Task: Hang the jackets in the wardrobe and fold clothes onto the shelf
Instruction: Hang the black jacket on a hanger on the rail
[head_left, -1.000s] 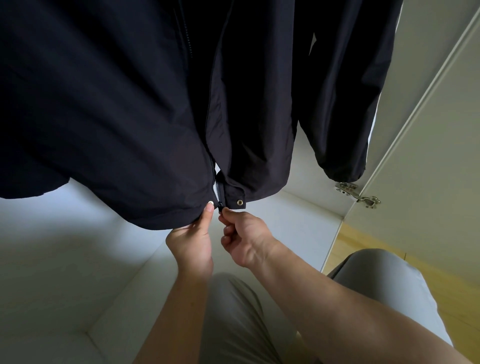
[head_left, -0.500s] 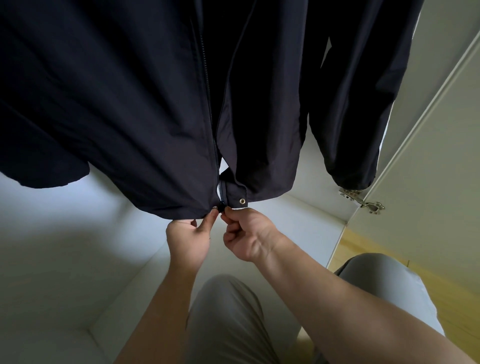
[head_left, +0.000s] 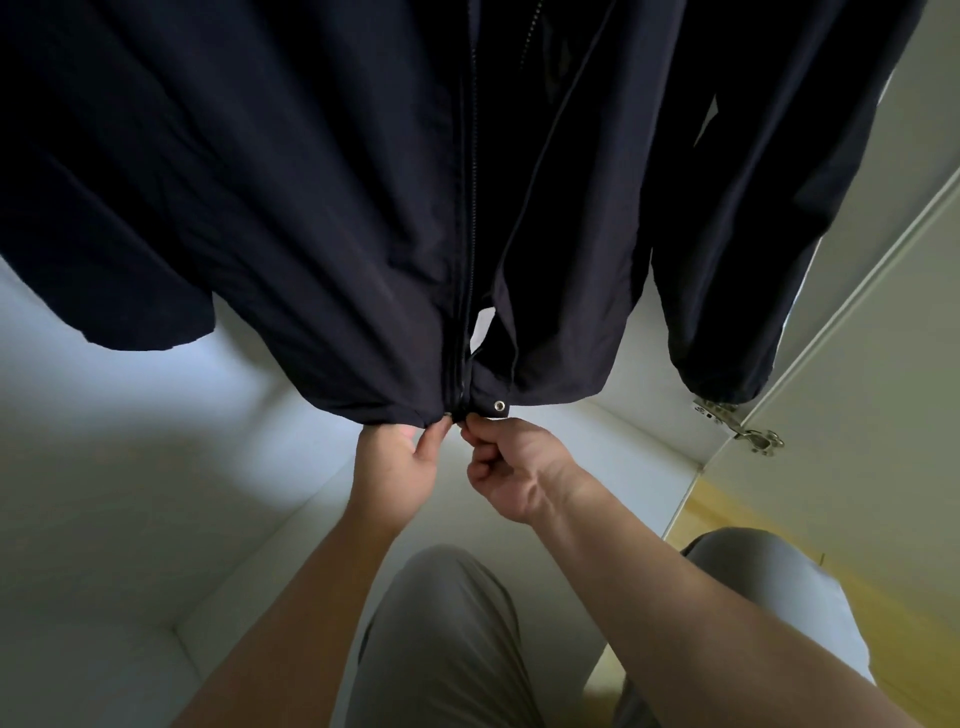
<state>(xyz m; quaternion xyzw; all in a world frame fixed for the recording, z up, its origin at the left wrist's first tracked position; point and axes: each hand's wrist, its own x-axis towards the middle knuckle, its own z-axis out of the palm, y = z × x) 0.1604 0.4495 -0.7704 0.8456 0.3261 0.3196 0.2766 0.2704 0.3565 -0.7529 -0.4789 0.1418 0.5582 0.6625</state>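
Note:
A dark navy jacket (head_left: 322, 197) hangs inside the white wardrobe and fills the upper part of the view. Its front zipper (head_left: 462, 364) runs down to the hem, with a small metal snap to its right. My left hand (head_left: 400, 462) pinches the hem just left of the zipper's bottom end. My right hand (head_left: 511, 467) pinches the zipper's bottom end from the right, thumb and forefinger together. Both hands meet under the hem. The right sleeve (head_left: 753, 260) hangs loose at the right.
The wardrobe's white floor panel (head_left: 597, 457) lies below the jacket. An open wardrobe door (head_left: 857, 389) with a metal hinge (head_left: 737, 423) stands at the right. My knees in grey trousers (head_left: 441, 649) are below, over a yellow wooden floor (head_left: 909, 597).
The view has drawn closer to the jacket and shifted, so the hem sits lower in frame. Both hands stay pinched at the zipper's bottom end.

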